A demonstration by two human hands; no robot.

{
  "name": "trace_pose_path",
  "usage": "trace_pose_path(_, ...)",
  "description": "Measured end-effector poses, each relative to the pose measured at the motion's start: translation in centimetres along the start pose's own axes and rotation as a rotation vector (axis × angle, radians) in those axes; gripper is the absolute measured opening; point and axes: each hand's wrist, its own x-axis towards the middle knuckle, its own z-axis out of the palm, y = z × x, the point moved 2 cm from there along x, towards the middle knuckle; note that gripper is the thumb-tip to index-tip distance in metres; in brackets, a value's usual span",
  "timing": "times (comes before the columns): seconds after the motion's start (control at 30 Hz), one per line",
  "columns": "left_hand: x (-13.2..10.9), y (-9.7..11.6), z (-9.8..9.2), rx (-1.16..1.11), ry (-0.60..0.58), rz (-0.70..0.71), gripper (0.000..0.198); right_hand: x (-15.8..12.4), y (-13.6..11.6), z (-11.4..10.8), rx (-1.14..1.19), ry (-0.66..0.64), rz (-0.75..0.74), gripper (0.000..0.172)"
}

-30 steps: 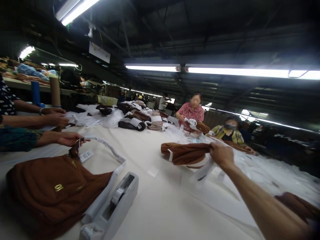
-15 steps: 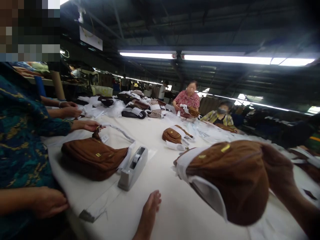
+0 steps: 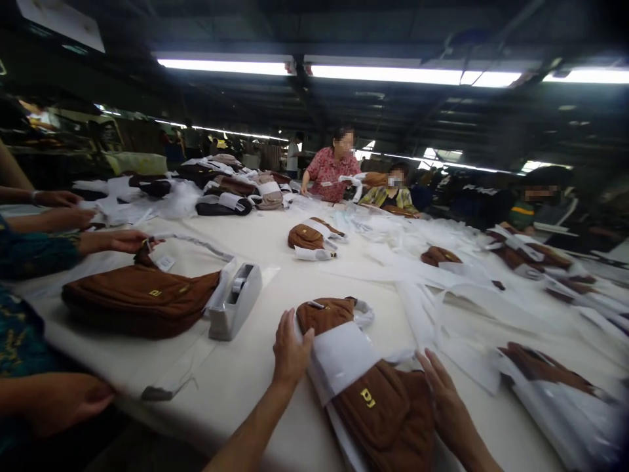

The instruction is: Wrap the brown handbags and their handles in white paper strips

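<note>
In front of me a brown handbag (image 3: 393,419) lies on the table with its gold-coloured emblem up. A white paper band (image 3: 344,360) wraps its middle. My left hand (image 3: 291,347) rests along the bag's left edge by the band, fingers stretched and thumb apart. At the bag's right side is my right hand (image 3: 446,396), its fingers straight and flat against or close beside the edge; I cannot tell if it touches. To the left, a co-worker's hand (image 3: 120,241) holds the strap of another brown handbag (image 3: 142,298), with a grey tape dispenser (image 3: 236,305) beside it.
A smaller-looking wrapped brown bag (image 3: 307,236) lies mid-table. Several bags are heaped at the far left (image 3: 223,203). White paper sheets (image 3: 472,308) spread over the right side, with more bags among them. People sit and stand across the white table (image 3: 275,282).
The bag my right hand held raised on the right is now down on the table before me. My left hand has moved up to its left edge. The view has swung right.
</note>
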Motion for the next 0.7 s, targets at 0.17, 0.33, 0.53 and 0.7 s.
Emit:
trace_pose_path(0.17,-7.8,3.2,3.1,0.511,-0.445,0.692,0.059,-5.2,1.6,1.1,-0.132,0.054,0.398,0.084)
trace_pose_path(0.33,-10.8,1.1,5.0,0.662,-0.741,0.930,0.071,-7.1,1.7,-0.2,0.099,-0.191,0.592,0.054)
trace_pose_path(0.53,-8.4,0.4,1.5,0.804,-0.819,0.912,0.073,-8.6,3.1,-2.5,0.122,-0.081,0.535,0.037)
trace_pose_path(0.7,-7.9,1.7,0.2,0.837,-0.903,0.745,0.070,-10.5,3.5,-3.2,0.009,0.006,0.339,0.031)
